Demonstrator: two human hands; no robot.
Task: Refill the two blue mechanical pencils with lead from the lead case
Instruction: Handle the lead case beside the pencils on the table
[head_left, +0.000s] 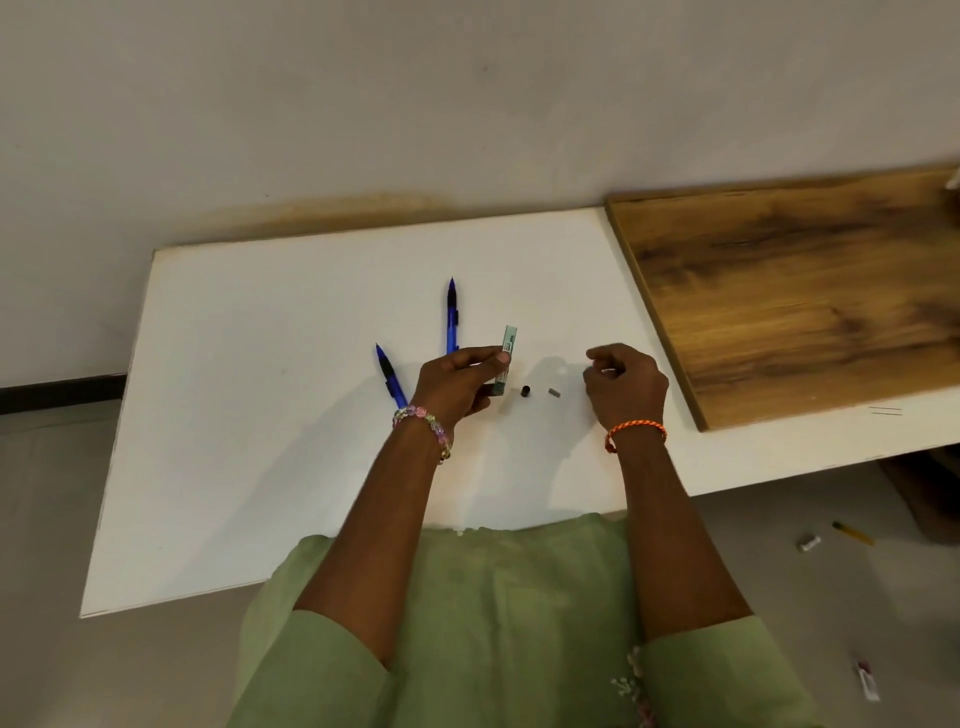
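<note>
The lead case (506, 358), a slim grey-green stick with a printed label too small to read, is pinched in the left hand (457, 387), thumb on its front face and fingers curled behind. It stands nearly upright, its top sticking out above the fingers and its lower end near the tabletop (260, 415); whether that end touches the surface cannot be told.

Just right of the left hand, between the two hands, lie a small dark cap (525, 391) and a small grey piece (554, 392), apart from each other; what each belongs to cannot be made out.

The right hand (626, 387) hovers well apart from the left, fingers curled in toward the thumb. Something pale shows at the fingertips, but it is too blurred to name, so whether the hand holds anything cannot be told.

Two blue mechanical pencils lie on the tabletop on the far-left side of the left hand. The far pencil (452, 317) points away, its near end hidden behind the left hand's fingers. The left pencil (390, 376) slants toward the wrist, its lower end hidden behind a beaded bracelet (423, 418). An orange cord band (635, 431) circles the right wrist.

Right of the right hand, a wooden board (805, 301) rests on the tabletop, its far corner cut off by the frame edge.
</note>
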